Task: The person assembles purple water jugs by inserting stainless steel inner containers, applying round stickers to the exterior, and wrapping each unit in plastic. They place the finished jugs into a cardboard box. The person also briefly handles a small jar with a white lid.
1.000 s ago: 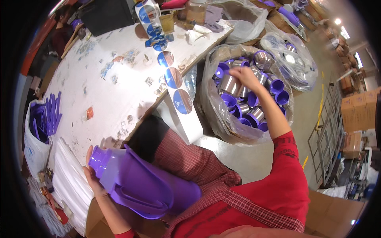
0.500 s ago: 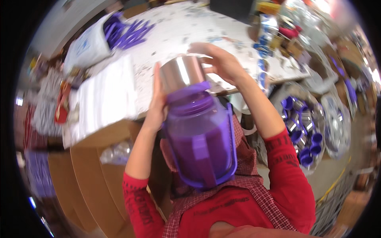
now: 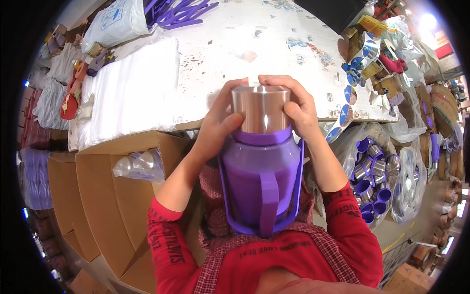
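A large purple jug (image 3: 245,176) with a side handle and a purple carrying strap is in front of my chest, its bottom toward me. A steel cup lid (image 3: 260,110) with a purple rim sits on its neck. My left hand (image 3: 220,117) is wrapped round the left side of the lid, thumb on the steel. Round the right side curls my right hand (image 3: 298,105), with its thumb also pressing the steel. The fingertips of both hands nearly meet over the lid's far edge.
Stacked clear plastic bags (image 3: 132,88) lie on the white worktable (image 3: 220,54), near a white sack (image 3: 115,22) and purple straps (image 3: 181,13). Below left stands an open cardboard box (image 3: 107,196). A plastic bag of purple-rimmed steel cups (image 3: 374,171) is at right, by a sticker strip (image 3: 347,95).
My right hand has come down from beside the lid and now grips its right side. The lid has gone from tilted to squarely seated on the jug.
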`<state>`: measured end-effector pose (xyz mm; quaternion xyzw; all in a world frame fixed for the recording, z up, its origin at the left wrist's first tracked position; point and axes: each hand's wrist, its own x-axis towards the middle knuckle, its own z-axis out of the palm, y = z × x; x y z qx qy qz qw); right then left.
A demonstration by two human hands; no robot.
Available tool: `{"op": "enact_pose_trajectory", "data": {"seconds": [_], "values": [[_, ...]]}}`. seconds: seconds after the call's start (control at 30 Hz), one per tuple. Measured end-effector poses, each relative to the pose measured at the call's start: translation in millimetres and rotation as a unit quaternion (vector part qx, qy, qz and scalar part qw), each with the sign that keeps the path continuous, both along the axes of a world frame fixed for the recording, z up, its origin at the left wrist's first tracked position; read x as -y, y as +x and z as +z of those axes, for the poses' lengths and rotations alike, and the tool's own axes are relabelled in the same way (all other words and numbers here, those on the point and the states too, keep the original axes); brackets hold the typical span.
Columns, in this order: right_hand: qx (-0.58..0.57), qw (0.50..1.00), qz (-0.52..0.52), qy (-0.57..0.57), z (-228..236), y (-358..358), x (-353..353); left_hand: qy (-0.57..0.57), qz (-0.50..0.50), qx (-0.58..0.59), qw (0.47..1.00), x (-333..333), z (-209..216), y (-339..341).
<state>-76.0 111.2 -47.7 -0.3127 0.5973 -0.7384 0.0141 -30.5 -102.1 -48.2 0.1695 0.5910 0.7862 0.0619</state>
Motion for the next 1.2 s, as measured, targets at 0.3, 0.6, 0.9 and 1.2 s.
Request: {"op": "enact_pose_trajectory", "data": {"seconds": [0.3, 0.6, 0.9, 1.2], "values": [[-0.115, 0.969, -0.091, 0.198, 19, 3, -6, -0.090, -0.026, 0.133, 0.987, 51, 0, -33], [0.149, 0.917, 0.330, -0.166, 7, -57, 37, -0.580, 0.445, 0.168, 0.661, 243, -99, -162], [-0.061, 0.958, 0.009, 0.280, 41, -32, 23, -0.228, 0.492, 0.202, 0.816, 263, -114, -157], [-0.203, 0.821, -0.145, 0.513, 82, -16, 29, -0.016, 0.438, 0.247, 0.864, 219, -83, -137]]}}
